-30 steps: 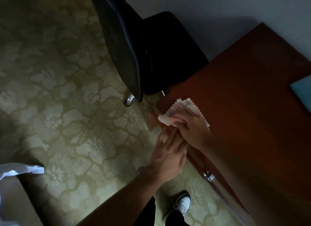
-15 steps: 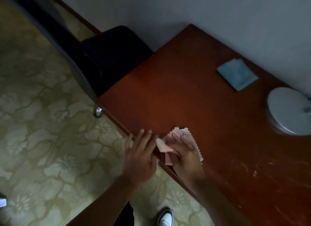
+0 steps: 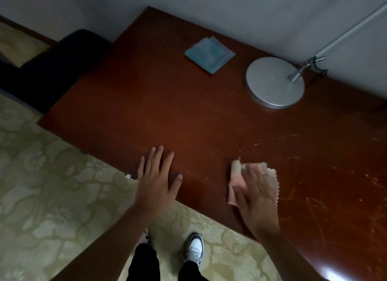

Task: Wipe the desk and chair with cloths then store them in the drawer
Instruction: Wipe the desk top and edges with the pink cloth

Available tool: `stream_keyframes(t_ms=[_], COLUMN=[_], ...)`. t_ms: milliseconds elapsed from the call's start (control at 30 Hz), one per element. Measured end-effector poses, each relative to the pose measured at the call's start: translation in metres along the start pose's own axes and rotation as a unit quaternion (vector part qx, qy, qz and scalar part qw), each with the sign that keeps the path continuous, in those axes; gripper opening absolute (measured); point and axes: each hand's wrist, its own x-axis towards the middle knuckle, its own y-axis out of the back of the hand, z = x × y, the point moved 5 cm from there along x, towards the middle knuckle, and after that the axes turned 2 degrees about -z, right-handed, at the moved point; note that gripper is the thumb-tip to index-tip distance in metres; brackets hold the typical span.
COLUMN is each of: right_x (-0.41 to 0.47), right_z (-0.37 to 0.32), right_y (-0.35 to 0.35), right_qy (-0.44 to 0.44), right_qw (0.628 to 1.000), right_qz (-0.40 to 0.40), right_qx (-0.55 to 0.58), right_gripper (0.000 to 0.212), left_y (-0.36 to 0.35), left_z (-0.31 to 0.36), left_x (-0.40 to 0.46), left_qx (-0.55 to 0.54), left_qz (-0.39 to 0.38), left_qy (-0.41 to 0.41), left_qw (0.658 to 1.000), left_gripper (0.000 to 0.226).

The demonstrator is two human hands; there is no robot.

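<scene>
A dark red-brown wooden desk [image 3: 167,105] fills the middle of the view. My right hand [image 3: 256,191] presses a pink cloth [image 3: 235,183] with a zigzag edge flat on the desk near its front edge. My left hand [image 3: 157,179] lies flat on the desk's front edge, fingers spread, holding nothing. A folded blue cloth [image 3: 209,54] lies at the back of the desk near the wall. The black chair [image 3: 52,71] stands at the desk's left end. No drawer shows.
A round silver lamp base [image 3: 274,86] with a slanted metal arm stands at the back right of the desk. Scratches and crumbs mark the desk's right part. Patterned green carpet [image 3: 52,197] covers the floor, with my white shoe [image 3: 194,249] below.
My right hand slid the pink cloth rightward along the desk's front, away from the corner by the chair. My left hand moved apart from it and settled flat on the edge. The view swung right.
</scene>
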Motion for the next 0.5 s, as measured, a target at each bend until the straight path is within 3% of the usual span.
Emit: stream_keyframes(t_ms=[67, 200, 367, 433, 500], right_x=[0.011, 0.068, 0.008, -0.008, 0.015], right_z=[0.002, -0.028, -0.081, -0.064, -0.039], right_y=[-0.001, -0.017, -0.048, -0.034, -0.02], right_qy=[-0.025, -0.056, 0.102, 0.139, 0.116], right_qw=[0.998, 0.997, 0.99, 0.982, 0.981], right_qz=[0.007, -0.005, -0.07, -0.081, -0.064], right_qx=[-0.054, -0.061, -0.068, -0.097, -0.141], right_gripper=[0.063, 0.055, 0.051, 0.051, 0.053], left_y=[-0.006, -0.009, -0.008, -0.008, -0.008], left_z=[-0.001, -0.002, -0.002, -0.001, -0.003], left_x=[0.0, 0.002, 0.0, 0.0, 0.002], left_qx=[0.034, 0.07, 0.042, 0.035, 0.029], left_qz=[-0.011, -0.012, -0.015, -0.023, -0.035], left_qy=[0.009, 0.011, 0.016, 0.016, 0.013], left_qw=[0.999, 0.997, 0.999, 0.999, 0.999], left_gripper=[0.068, 0.069, 0.067, 0.068, 0.07])
